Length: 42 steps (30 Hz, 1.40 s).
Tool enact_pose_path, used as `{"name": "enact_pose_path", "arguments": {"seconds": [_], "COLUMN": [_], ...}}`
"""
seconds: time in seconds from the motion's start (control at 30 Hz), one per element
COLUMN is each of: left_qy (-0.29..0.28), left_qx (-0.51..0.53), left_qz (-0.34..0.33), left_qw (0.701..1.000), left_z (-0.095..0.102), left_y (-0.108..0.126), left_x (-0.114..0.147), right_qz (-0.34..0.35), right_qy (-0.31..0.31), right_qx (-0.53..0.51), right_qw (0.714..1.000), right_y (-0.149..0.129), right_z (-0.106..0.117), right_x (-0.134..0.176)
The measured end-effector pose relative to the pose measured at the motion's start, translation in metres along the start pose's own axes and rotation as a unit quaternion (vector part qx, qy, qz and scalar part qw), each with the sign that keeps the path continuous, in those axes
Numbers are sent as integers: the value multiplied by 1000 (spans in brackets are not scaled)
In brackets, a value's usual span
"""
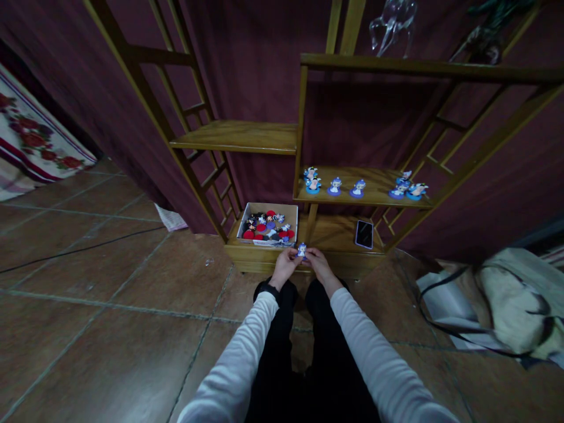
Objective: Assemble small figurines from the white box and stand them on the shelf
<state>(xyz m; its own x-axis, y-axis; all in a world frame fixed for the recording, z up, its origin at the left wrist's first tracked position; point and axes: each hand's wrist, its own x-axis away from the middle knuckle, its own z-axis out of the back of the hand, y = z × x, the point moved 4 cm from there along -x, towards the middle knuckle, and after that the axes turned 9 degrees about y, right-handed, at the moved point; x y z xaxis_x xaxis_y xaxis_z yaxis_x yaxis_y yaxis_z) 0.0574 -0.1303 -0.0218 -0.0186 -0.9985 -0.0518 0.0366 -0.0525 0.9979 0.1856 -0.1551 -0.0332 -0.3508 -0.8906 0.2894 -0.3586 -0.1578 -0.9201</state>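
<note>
A small purple-and-white figurine (302,250) is held upright between my two hands, in front of the lowest shelf. My left hand (285,264) pinches it from the left, and my right hand (318,262) grips its right side. Just beyond my left hand is an open cardboard box (289,212) with several figurines and red, purple and dark round bases inside. Above, on the middle shelf (343,175), several figurines stand on blue and purple bases, among them a purple one (335,186) and another purple figurine (358,188).
A phone (364,234) lies on the lowest shelf, right of my hands. A glass animal figure (393,26) and a dark sculpture (487,35) stand on the upper shelf. Bags (511,299) rest on the tiled floor at right. A cable (83,249) crosses the floor at left.
</note>
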Motion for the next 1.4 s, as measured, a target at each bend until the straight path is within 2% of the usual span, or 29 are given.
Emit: {"name": "enact_pose_path", "arguments": {"seconds": [0.4, 0.93, 1.2, 1.4], "left_qy": [1, -56, -24, -39], "left_qx": [-14, -20, -11, 9], "left_qz": [4, -18, 11, 0], "left_qw": [1000, 998, 1000, 999], "left_z": [1, -2, 0, -2], "left_y": [-3, 7, 5, 6], "left_x": [-3, -1, -1, -1], "right_qz": [-7, 12, 19, 19], "right_qy": [9, 18, 12, 16], "right_qx": [-6, -24, -27, -27], "right_qw": [1000, 999, 999, 999], "right_y": [-1, -6, -10, -10], "right_z": [0, 2, 2, 2], "right_x": [1, 3, 5, 6]}}
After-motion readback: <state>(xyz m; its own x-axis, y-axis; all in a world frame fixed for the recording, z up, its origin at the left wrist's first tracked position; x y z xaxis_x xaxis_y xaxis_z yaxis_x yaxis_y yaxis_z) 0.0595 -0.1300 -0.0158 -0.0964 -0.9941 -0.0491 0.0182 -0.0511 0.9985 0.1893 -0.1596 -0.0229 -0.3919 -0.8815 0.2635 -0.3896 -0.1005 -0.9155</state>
